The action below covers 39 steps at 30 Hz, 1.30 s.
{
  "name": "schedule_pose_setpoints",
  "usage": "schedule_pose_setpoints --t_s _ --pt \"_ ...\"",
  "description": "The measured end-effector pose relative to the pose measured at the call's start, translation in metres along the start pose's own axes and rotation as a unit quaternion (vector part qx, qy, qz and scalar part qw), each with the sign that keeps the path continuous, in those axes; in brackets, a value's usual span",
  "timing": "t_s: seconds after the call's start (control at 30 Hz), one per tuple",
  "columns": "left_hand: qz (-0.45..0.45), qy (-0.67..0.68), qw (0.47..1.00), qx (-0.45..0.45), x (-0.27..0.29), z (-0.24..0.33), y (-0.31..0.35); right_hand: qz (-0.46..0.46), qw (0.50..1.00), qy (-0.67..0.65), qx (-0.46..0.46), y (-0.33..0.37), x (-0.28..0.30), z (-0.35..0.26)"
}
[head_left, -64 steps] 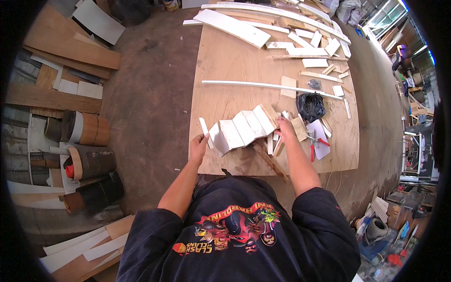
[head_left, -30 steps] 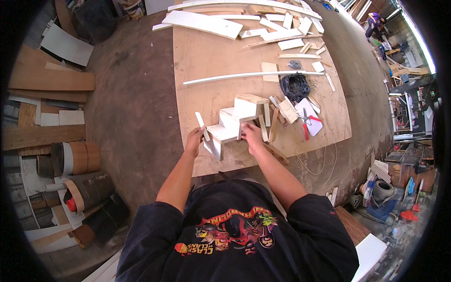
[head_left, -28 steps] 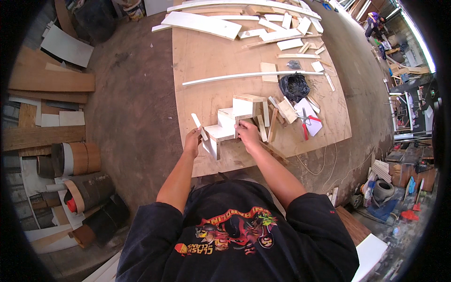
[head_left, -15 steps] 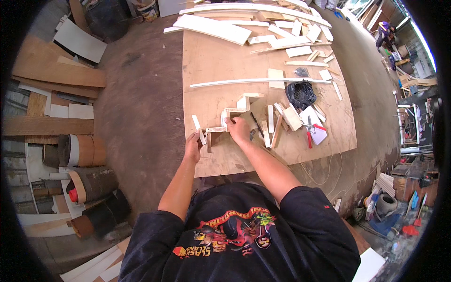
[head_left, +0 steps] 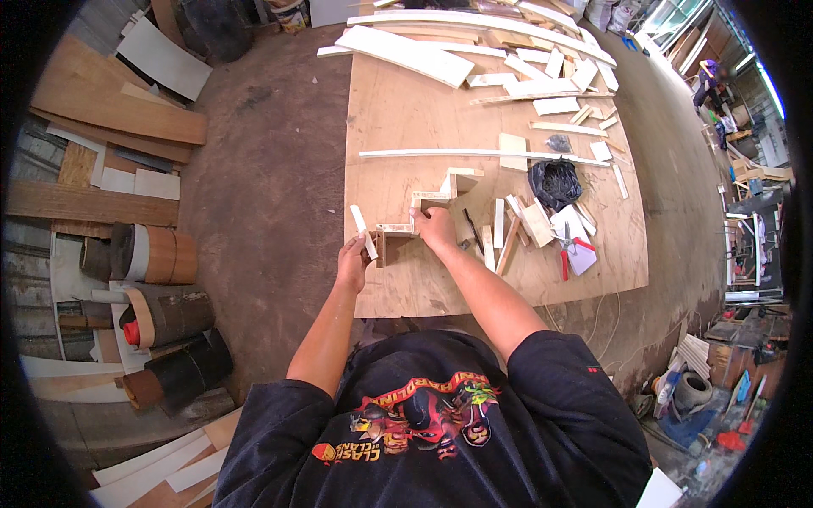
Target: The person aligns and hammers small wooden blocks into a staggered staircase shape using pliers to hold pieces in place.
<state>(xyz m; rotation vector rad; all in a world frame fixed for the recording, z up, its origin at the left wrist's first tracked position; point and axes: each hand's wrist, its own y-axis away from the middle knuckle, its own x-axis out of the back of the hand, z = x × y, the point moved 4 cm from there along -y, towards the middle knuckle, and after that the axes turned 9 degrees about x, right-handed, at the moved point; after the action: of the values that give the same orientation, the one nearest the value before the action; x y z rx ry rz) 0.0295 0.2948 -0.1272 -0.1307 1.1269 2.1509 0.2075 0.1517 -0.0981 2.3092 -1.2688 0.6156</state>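
Note:
A small step-shaped frame of pale wood pieces (head_left: 434, 196) stands on the plywood table top (head_left: 406, 288) in front of me. My right hand (head_left: 436, 227) grips its middle step, fingers closed around the upright part. Pinched in my left hand (head_left: 352, 261) is a short white wood strip (head_left: 360, 222), held tilted beside the frame's near left end. From this view I cannot tell whether the strip touches the frame. Just right of the frame lies a dark, slim pen-like tool (head_left: 472, 227).
Right of my hands lie wood offcuts (head_left: 506, 244), red-handled pliers (head_left: 566, 254) and a black plastic bag (head_left: 555, 184). A long white strip (head_left: 449, 153) crosses the table; boards (head_left: 406, 56) pile up at its far end. Rolled sheets (head_left: 161, 254) are at left. A person (head_left: 708, 85) is far right.
The view has shifted a little, so the table sits further right in the picture. Both hands keep their holds on the frame and the strip.

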Motion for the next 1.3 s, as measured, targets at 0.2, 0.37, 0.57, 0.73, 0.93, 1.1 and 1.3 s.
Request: schedule_pose_setpoints --t_s 0.2,0.37,0.57,0.73,0.93,1.1,1.3 --pt "0.038 -0.131 0.989 -0.057 0.0 0.014 -0.016 0.004 1.0 -0.005 0.019 -0.012 -0.015 0.024" --pt "0.073 -0.168 0.978 -0.102 -0.028 0.034 -0.02 -0.008 1.0 0.005 0.01 -0.007 -0.011 0.02" --pt "0.027 -0.194 0.972 -0.126 -0.032 0.027 -0.036 -0.007 1.0 0.016 0.021 0.008 0.005 -0.002" --pt "0.016 -0.226 0.97 -0.088 -0.04 0.018 -0.019 0.032 0.998 0.052 0.034 0.015 0.004 0.012" --pt "-0.018 -0.165 0.985 -0.053 -0.032 0.013 -0.015 0.032 0.998 -0.012 0.049 0.035 0.012 0.017" --pt "0.029 -0.149 0.985 -0.082 -0.021 0.015 -0.01 0.043 0.999 0.0 0.023 0.041 0.012 0.041" --pt "0.011 -0.103 0.992 -0.07 0.008 0.008 -0.021 0.077 0.97 -0.231 0.016 0.029 0.02 0.067"
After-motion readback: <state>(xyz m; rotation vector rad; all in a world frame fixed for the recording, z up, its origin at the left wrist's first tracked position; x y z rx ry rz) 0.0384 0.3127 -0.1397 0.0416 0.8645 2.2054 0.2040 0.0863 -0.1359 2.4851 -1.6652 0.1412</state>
